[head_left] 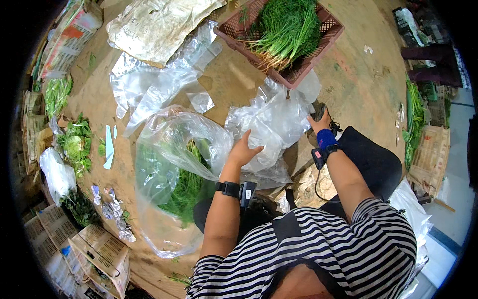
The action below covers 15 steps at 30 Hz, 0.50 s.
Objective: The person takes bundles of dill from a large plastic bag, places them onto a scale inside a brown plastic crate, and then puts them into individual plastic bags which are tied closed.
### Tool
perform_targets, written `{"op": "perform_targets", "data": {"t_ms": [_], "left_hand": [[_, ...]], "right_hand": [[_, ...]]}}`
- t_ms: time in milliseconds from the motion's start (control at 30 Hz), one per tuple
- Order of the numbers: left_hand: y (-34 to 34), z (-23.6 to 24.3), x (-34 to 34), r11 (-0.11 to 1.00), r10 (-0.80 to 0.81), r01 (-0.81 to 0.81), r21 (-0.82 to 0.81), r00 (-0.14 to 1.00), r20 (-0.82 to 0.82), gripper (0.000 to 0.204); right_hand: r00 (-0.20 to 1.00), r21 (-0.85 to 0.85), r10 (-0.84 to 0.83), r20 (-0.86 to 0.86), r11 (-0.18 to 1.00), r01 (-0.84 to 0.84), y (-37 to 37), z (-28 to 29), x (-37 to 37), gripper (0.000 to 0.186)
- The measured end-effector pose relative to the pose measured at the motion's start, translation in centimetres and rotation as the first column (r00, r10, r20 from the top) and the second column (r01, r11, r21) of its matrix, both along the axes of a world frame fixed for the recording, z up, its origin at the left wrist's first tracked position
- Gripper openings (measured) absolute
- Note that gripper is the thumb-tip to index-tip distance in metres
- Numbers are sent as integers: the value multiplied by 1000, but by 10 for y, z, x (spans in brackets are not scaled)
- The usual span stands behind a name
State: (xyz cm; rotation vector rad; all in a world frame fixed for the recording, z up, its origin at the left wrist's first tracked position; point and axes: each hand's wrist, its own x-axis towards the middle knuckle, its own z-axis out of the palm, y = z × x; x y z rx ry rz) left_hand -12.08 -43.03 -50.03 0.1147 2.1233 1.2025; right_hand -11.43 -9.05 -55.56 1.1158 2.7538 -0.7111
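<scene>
My left hand [242, 151] rests on a crumpled clear plastic bag [271, 127], fingers apart, touching it from the left. My right hand [320, 122] grips the far right edge of that same bag. Both wrists carry black straps with small devices. To the left lies a large clear bag [172, 174] filled with green leafy stems [188, 187]. Beyond the hands stands a brown plastic crate [298, 70] with a bunch of thin green herbs [289, 27].
Loose plastic sheets [159, 84] and a dirty sack [154, 25] lie on the dirt floor. Leafy greens [74, 144] and woven baskets [99, 249] line the left side. More greens [416, 119] and a crate [430, 154] sit at the right.
</scene>
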Motion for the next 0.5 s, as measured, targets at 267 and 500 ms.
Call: {"op": "perform_targets", "data": {"t_ms": [267,500], "left_hand": [[1,8,-6,992,118,-118,43,993,-3,73],[12,23,-10,950,295,-293,108,955,-9,70]], "right_hand": [[965,-1,-107,-240,994,110,-19,-59,-60,102],[981,-204,-74,-181,978,36,-35,-72,-74,36]]}}
